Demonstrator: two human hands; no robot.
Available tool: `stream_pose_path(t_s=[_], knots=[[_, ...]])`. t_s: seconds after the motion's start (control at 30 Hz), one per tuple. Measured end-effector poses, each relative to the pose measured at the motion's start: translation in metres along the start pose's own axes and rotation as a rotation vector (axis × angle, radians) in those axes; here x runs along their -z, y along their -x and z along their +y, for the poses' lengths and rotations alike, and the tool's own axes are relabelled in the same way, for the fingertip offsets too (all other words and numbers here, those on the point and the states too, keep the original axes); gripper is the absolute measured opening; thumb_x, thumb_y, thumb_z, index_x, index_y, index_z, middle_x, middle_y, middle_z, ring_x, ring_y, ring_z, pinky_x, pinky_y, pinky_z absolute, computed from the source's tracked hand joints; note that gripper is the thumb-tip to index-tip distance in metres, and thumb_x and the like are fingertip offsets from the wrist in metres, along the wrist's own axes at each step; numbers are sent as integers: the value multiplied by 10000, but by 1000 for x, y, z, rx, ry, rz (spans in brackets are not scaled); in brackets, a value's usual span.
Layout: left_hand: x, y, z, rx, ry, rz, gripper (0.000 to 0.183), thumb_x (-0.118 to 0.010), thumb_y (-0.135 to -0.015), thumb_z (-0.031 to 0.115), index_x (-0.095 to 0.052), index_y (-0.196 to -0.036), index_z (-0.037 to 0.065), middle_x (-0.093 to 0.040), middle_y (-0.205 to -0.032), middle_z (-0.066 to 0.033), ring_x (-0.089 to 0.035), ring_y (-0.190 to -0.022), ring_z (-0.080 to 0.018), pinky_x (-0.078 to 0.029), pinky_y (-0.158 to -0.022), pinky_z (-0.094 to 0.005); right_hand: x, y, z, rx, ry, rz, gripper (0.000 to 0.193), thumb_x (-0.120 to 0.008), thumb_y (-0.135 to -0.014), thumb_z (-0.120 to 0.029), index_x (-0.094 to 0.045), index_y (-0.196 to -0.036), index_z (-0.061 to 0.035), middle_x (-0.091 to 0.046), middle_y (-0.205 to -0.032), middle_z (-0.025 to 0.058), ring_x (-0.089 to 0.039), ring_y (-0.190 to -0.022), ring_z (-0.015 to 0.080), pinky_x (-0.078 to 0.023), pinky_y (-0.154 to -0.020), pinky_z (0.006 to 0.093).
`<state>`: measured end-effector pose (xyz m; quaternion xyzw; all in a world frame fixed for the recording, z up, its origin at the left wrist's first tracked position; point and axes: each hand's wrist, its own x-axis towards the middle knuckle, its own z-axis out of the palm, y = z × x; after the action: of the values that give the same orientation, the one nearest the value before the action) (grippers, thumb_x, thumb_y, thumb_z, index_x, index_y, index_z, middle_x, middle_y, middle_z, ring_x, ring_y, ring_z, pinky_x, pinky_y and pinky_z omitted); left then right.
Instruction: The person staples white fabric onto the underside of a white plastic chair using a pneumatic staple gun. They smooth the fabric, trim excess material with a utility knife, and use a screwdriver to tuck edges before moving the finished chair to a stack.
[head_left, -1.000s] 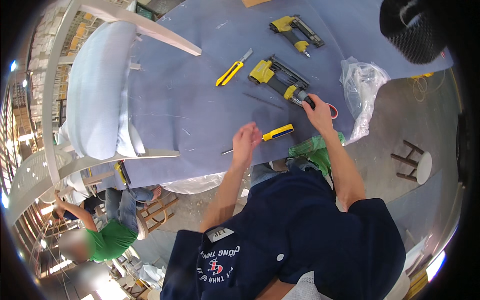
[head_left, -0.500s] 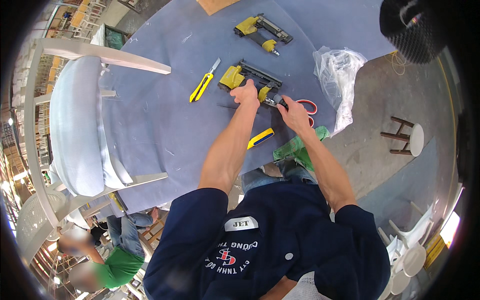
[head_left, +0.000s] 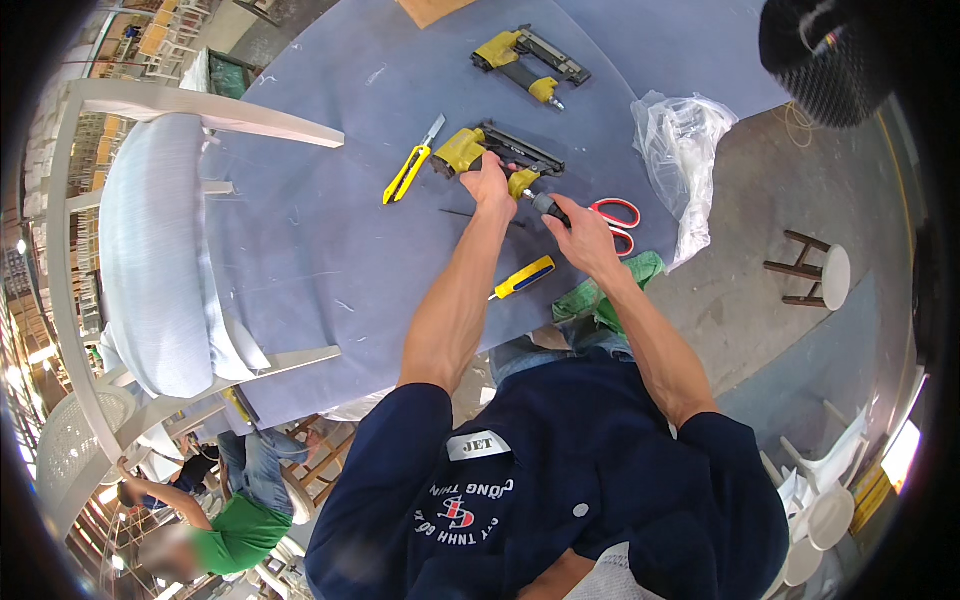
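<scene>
My left hand is wrapped round the handle of a yellow and black air stapler lying on the blue-grey tabletop. At the handle's end, my right hand grips a dark hose coupling, which lines up with the metal air fitting; whether it is locked on I cannot tell. A second air stapler lies farther back, untouched. Left of my hands is a yellow utility knife with its blade out. Red-handled scissors lie beside my right hand, and a yellow and blue screwdriver lies nearer me.
An upholstered chair lies on its side at the left of the table. Clear plastic wrapping hangs over the right edge, with green cloth near me. A stool stands on the floor at right. Another person is at lower left.
The stapler's handle end and my right hand with the coupling have shifted slightly left. My left hand keeps its grip on the handle.
</scene>
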<state>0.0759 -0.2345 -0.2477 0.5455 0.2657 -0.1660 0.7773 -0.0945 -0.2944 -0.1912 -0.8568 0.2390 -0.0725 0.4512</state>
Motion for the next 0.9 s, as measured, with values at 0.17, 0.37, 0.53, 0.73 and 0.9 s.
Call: stream_pose_path(t_s=[0.17, 0.37, 0.53, 0.73, 0.9], knots=[[-3, 4, 2, -54, -32, -70, 150, -599, -905, 69, -494, -833, -10, -556, -711, -103, -595, -609, -209, -549, -536, -408, -9, -10, -10, 28, 114, 9, 310, -641, -923, -241, -590, -1131, -17, -687, -847, 248, -656, -836, 462, -503, -724, 553], [-9, 0, -24, -8, 44, -225, 245, -581, -942, 79, -384, -1066, 0, -584, -791, -126, -615, -607, -210, -538, -552, -374, 10, -19, 8, 26, 237, -26, 289, -620, -940, -240, -590, -1157, -51, -694, -930, 237, -658, -875, 459, -505, -736, 557], [24, 7, -15, 134, -523, -382, 306, -615, -968, 276, -543, -1121, 20, -650, -957, -104, -642, -706, -179, -545, -627, -325, 34, -21, 59, 136, 447, 61, 395, -657, -899, -213, -590, -1277, -118, -641, -1154, 160, -601, -1059, 398, -495, -861, 493], [196, 88, 92, -547, -689, 131, 467, -626, -968, 209, -530, -1379, 11, -586, -1340, -174, -569, -1205, -249, -455, -1029, -358, -10, -39, -6, 306, 376, 91, 476, -687, -844, -156, -607, -1313, -162, -545, -1276, 95, -509, -1184, 350, -428, -946, 511], [350, 173, 241, -1233, -750, 1096, 729, -562, -1008, 321, -220, -1499, -96, -270, -1534, -292, -298, -1432, -391, -259, -1179, -505, -123, -86, -82, 804, 315, -93, 522, -664, -845, -123, -572, -1356, -176, -528, -1327, 87, -494, -1229, 349, -412, -963, 516]])
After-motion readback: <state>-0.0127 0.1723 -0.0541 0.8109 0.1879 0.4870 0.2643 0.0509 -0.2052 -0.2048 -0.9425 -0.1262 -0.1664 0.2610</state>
